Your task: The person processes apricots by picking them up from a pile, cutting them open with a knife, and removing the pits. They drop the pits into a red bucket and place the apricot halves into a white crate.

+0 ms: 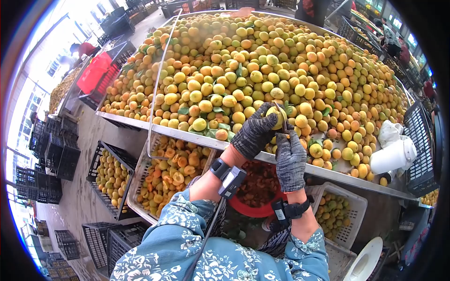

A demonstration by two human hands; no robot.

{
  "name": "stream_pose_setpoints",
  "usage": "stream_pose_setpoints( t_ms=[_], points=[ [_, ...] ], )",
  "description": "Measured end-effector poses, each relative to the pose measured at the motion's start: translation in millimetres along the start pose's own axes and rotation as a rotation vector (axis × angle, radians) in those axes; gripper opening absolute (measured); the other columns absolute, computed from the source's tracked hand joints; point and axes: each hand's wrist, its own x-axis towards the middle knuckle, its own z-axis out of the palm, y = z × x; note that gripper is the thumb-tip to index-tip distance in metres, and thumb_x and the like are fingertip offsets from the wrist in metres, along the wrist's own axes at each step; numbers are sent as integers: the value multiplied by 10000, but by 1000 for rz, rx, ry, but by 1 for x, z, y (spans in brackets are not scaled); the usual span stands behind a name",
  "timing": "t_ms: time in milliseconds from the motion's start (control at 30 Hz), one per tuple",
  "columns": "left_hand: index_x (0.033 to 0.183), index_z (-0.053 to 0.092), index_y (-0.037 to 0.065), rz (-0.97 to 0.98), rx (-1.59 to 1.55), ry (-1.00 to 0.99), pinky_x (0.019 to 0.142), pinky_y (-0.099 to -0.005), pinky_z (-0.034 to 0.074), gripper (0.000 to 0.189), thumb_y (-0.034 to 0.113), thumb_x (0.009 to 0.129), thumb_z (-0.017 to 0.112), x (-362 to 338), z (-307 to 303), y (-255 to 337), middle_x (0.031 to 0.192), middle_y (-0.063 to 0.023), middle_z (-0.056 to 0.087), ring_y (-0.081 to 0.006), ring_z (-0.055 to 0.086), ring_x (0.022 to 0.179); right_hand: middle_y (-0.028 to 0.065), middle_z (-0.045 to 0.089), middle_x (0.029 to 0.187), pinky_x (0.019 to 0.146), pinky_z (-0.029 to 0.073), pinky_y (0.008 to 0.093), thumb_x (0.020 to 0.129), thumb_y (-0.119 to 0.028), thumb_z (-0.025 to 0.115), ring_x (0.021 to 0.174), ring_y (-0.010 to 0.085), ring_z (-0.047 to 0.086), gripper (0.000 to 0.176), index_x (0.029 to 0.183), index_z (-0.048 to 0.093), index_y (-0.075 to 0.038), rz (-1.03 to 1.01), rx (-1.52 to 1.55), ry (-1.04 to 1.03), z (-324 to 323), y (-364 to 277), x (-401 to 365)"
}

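My left hand (256, 132), in a dark grey knit glove, is closed around a yellow-green apricot (275, 116). Fingers of my right hand (290, 161), gloved alike, are pinched on a small knife (282, 116) whose blade lies against that fruit. Both hands are held over the near edge of a metal-rimmed table (186, 135) heaped with whole apricots (225, 75). Beneath them stands a red tub (255, 211) with brown pits inside. Left of it, a pale crate (134, 204) holds halved, pitted apricots (180, 168). My fingers partly hide the knife's handle.
A black crate (123, 187) of whole apricots stands on the floor at left, and a white crate (358, 215) of greener ones at right. A white container (393, 155) lies on the table's right end. Stacked black crates (62, 149) and other people are farther off.
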Motion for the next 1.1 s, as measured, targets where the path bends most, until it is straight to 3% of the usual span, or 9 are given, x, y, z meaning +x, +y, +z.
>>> stream_pose_setpoints(
  t_ms=[333,500,533,567,700,833,900,967,1100],
  points=[
    [1212,501,72,-38,287,248,784,-262,514,356,311,952,551,-4,13,-5,1064,-23,567,-112,584,920,148,655,938,730,493,304,936,-178,571,799,181,610,326,1154,569,64,30,-126,-28,-3,3,6],
    [1180,532,62,-1,-249,251,796,-305,528,342,311,948,553,5,-3,-18,1050,-47,603,-138,606,912,115,655,950,732,493,287,954,-151,532,805,156,599,297,1167,557,56,-21,12,-100,7,9,2],
    [1173,545,73,8,-190,330,804,-315,528,333,320,950,546,6,-4,-19,1033,-49,616,-151,614,899,100,654,961,739,494,277,959,-147,519,812,143,596,305,1184,547,57,206,220,-92,11,2,1],
    [1173,545,73,6,-190,330,804,-315,528,333,320,950,546,5,-4,-22,1033,-49,616,-151,614,899,100,654,961,739,494,277,959,-147,519,812,143,596,305,1184,547,57,208,220,-91,10,3,1],
    [1172,561,82,-168,-379,362,790,-282,522,352,356,953,538,-2,19,-16,1030,-23,616,-135,614,875,131,663,965,755,494,311,951,-148,530,842,180,620,315,1191,549,56,-2,-22,16,10,6,11],
    [1220,520,80,-181,-145,264,796,-255,509,382,346,947,552,2,9,-10,1052,-39,598,-112,591,915,198,656,911,742,488,360,916,-196,589,828,279,632,304,1088,603,55,10,-81,-2,-8,-22,11],
    [1248,491,56,-4,257,153,801,-239,501,412,327,945,556,4,7,-5,1071,-44,579,-108,571,957,185,658,893,726,483,360,917,-197,589,813,274,629,290,1061,608,53,52,-40,-39,-10,-21,10],
    [1249,485,34,-4,239,127,808,-234,496,431,324,940,561,3,7,-1,1079,-46,569,-113,562,973,182,657,893,726,482,355,920,-199,586,810,271,627,291,1060,607,55,39,-98,-38,-9,-19,9],
    [1225,499,37,312,633,38,811,-250,501,411,325,938,562,2,0,-7,1074,-51,564,-108,564,958,210,643,872,665,478,372,932,-191,547,782,307,637,260,1072,585,24,-53,-136,1,-5,-9,7]
  ],
)
